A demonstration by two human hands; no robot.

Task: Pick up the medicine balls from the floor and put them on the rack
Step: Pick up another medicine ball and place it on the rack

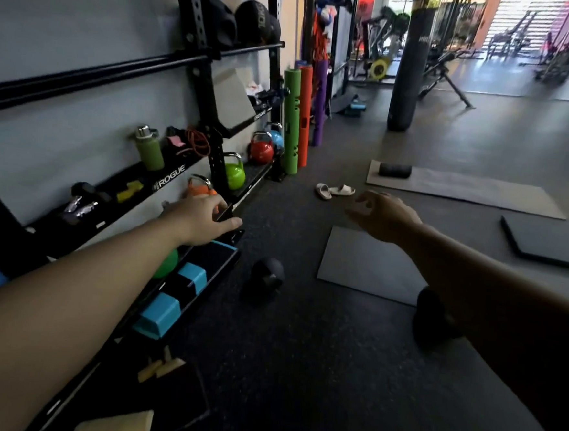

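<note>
Nearest, a black medicine ball point(432, 318) is seen on the floor, partly hidden under the right forearm; another point(265, 278) lies beside the rack's point(212, 122) lower shelf edge. The left hand point(202, 221) is spread wide, empty, the right hand point(382, 215) loosely curled, empty. "ROGUE" is printed on a shelf lip. Black balls point(238, 20) are stored on top.

Second black medicine ball point(429, 318) on the floor half hidden behind the right forearm. Green ball point(167, 262) on the rack's low shelf mostly covered by the left arm. Orange kettlebell point(200, 189) partly blocked by the left hand point(202, 221). Right hand point(382, 215) motion-blurred, fingers curled, grip hard to read. Far gym gear point(383, 40) by the windows too smeared to identify. Both arms cut off at the bottom edge. Small shiny bits point(81, 206) on the middle shelf too tiny to make out.
</note>
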